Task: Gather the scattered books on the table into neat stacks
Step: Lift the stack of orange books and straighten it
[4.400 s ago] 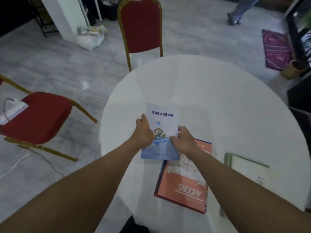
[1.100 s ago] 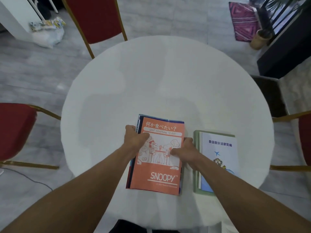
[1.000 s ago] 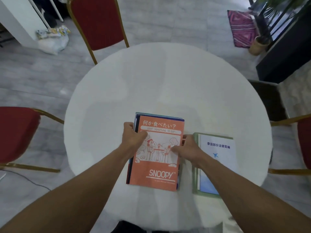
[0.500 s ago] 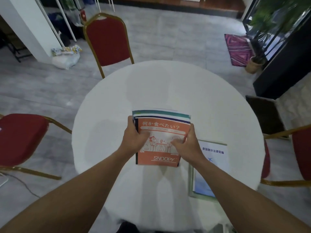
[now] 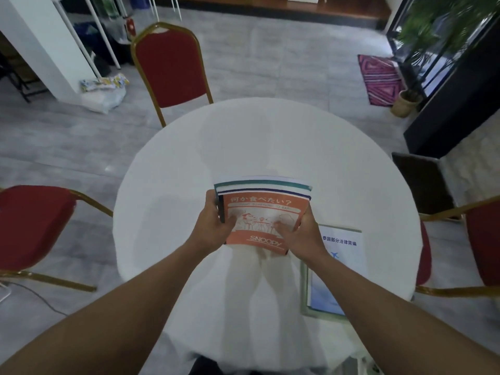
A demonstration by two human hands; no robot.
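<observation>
A person gripped a stack of books point(image 5: 263, 188), orange Snoopy book point(image 5: 263, 212) on top, by its sides: left hand point(image 5: 213, 228) curled round the left edge, right hand point(image 5: 300, 236) round the right. Just beside it on the round white table point(image 5: 270, 136), a blue-and-white booklet point(image 5: 343, 247) lay on a green-edged book point(image 5: 304, 293).

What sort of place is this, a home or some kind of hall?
Likely a banquet or function hall, not a home: a round table under white cloth, red gold-framed banquet chairs around it, and a wide grey tiled floor.
</observation>
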